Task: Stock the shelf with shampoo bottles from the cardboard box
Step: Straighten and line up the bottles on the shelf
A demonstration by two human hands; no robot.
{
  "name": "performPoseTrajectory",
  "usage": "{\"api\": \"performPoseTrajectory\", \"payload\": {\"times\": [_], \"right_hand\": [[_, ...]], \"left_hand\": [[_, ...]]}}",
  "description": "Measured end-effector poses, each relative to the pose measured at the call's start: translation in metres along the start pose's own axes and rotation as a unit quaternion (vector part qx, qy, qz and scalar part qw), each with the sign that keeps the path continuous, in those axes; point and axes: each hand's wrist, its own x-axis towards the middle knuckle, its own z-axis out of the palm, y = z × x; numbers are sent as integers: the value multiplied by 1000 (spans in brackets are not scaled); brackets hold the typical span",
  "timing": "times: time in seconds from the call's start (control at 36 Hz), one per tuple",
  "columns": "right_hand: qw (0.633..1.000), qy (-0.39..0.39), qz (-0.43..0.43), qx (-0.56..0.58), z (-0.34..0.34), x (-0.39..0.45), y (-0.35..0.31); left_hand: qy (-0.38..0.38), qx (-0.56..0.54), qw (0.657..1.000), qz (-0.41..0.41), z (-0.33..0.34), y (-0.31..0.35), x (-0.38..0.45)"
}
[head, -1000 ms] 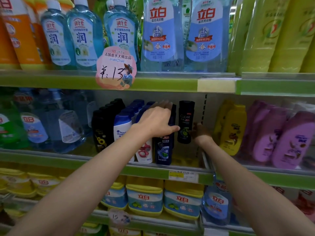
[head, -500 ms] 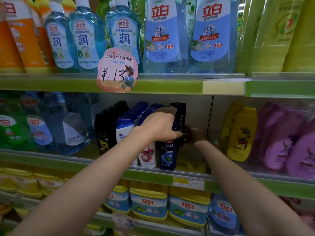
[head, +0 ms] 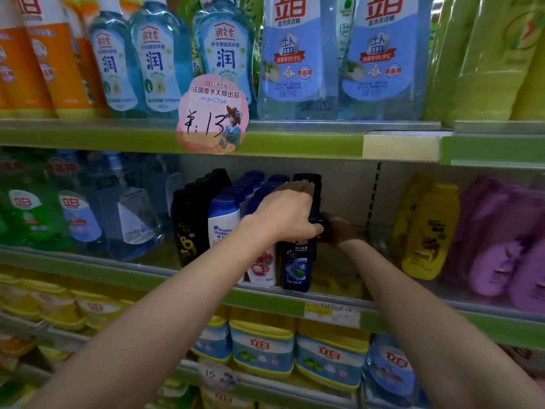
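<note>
On the middle shelf (head: 118,277) stand rows of shampoo bottles: black ones (head: 187,228), white and blue ones (head: 222,222) and dark blue ones (head: 296,267). My left hand (head: 283,215) lies over the dark blue row, fingers curled over the tops and thumb on the side of the front bottle. Just right of it, deeper in the shelf's shadow, my right hand (head: 337,230) grips a black shampoo bottle (head: 308,180) that stands against the dark blue row. The lower part of that bottle is hidden behind my left hand. The cardboard box is out of view.
Yellow bottles (head: 427,231) and purple ones (head: 501,240) stand right of a bare gap on the middle shelf. Large clear and green detergent bottles (head: 79,214) fill its left side. The upper shelf carries tall blue bottles and a pink price tag (head: 212,113). Tubs (head: 262,346) sit below.
My right hand moved the black bottle left, from standing apart to right against the dark blue row. My left hand stayed on that row.
</note>
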Motion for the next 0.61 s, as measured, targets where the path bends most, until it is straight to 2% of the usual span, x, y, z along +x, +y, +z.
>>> {"api": "performPoseTrajectory", "payload": {"times": [0.31,0.42,0.5,0.61], "right_hand": [[997,32,10,65,-14,-28,9],[996,68,-2,56,-24,-49,11],[995,91,-18,40,-33,-68,12],[992,127,-16,-7,-47,-93,17]], "left_hand": [[-23,-4,1000,-10,1,-3,1],[6,18,1000,2,-3,5,-4],[46,31,998,35,-8,23,-8],[62,7,995,82,-9,49,-9]]}}
